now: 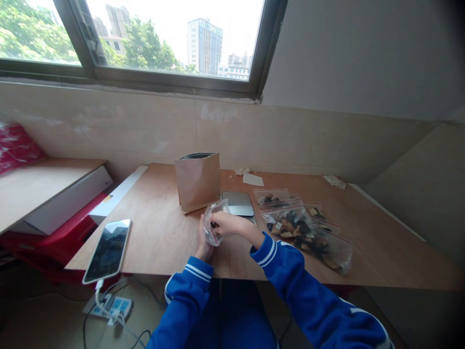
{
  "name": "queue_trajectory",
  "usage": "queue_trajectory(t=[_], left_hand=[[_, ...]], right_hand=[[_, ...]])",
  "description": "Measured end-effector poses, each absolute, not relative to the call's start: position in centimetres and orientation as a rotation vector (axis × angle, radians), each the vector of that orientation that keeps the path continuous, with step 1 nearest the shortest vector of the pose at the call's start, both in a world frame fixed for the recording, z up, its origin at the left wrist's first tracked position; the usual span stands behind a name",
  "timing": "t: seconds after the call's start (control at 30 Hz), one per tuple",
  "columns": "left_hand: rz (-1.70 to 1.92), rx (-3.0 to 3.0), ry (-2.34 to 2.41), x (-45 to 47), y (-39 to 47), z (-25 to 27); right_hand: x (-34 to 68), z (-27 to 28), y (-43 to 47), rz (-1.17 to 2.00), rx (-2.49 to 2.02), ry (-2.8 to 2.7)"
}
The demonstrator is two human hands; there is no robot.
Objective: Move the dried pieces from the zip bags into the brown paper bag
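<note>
The wooden tabletop [363, 242] fills the middle of the view below a tiled wall and a window [163, 43], and both blue-sleeved forearms reach up onto its near edge from below, converging just in front of the person. The right forearm comes in from the lower right on a slant, wrist bent so that the right hand [227, 224] curls over from the right with its fingers on the upper part of a small clear zip bag [213, 224]. The left forearm rises more steeply, and the left hand [203, 242] stands nearly upright behind and under the bag, its fingers mostly hidden by the plastic. The hands are together, both clamped on the bag, which is held just above the tabletop near its front edge. The bag's long axis runs roughly up and down, tilted a little to the right at the top, its upper end toward the scale; a red strip shows along its lower left side. Whether its mouth is open cannot be told. Behind the hands stands an upright brown paper bag [198, 182] with its top open, and just right of it lies a flat grey scale [238, 203]. To the right lies a heap of filled clear bags [305, 230] holding dark pieces. At the left edge a phone [107, 249] lies face up, its cable running down to a power strip [111, 306] on the floor.
</note>
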State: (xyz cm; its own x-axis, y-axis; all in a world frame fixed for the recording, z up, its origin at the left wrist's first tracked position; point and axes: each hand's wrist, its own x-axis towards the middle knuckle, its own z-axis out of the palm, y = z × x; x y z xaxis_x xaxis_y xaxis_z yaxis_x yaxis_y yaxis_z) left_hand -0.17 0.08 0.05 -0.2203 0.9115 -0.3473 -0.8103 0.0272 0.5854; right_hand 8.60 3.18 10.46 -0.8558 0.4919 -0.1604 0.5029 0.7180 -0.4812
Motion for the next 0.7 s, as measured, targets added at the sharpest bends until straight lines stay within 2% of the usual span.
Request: queue_trajectory(t=[0.27,0.57,0.63,0.7], left_hand=[[1.756,0.25,0.827,0.1,0.3,0.5],[1.73,0.403,0.751,-0.1,0.4,-0.2],[1.71,0.412,0.773,-0.2,0.6,-0.6],[1.706,0.428,0.791,-0.2,0.7,-0.9]], right_hand=[[10.2,10.4,4.6,-1.224,0.788,3.191],[11.8,15.9,7.1,-1.676,1.132,3.506],[10.9,17.5,9.0,-1.701,1.234,3.665],[9.3,18.9,11.3,-1.559,1.422,3.812]])
